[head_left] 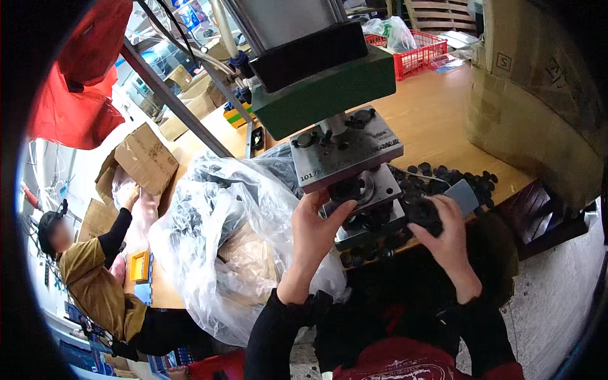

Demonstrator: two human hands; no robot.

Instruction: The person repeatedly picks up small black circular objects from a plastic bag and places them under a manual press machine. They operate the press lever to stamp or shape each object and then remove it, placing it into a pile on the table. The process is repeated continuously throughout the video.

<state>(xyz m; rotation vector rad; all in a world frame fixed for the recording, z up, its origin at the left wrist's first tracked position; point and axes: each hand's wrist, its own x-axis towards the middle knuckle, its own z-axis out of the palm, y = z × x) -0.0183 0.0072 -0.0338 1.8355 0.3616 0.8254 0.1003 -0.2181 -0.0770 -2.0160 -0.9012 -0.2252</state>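
A small factory workshop is being shown: a green press machine [323, 88] is standing just above the hands, small black parts [443, 180] are lying heaped beside them, cardboard boxes [145, 158] stacked farther left.

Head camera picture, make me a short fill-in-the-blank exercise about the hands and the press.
1. The left hand reaches into the grey metal press on the ____ table.
2. The right hand rests on a pile of small ____ round parts.
3. The big bag left of the press is clear ____.

Missing words: wooden; black; plastic
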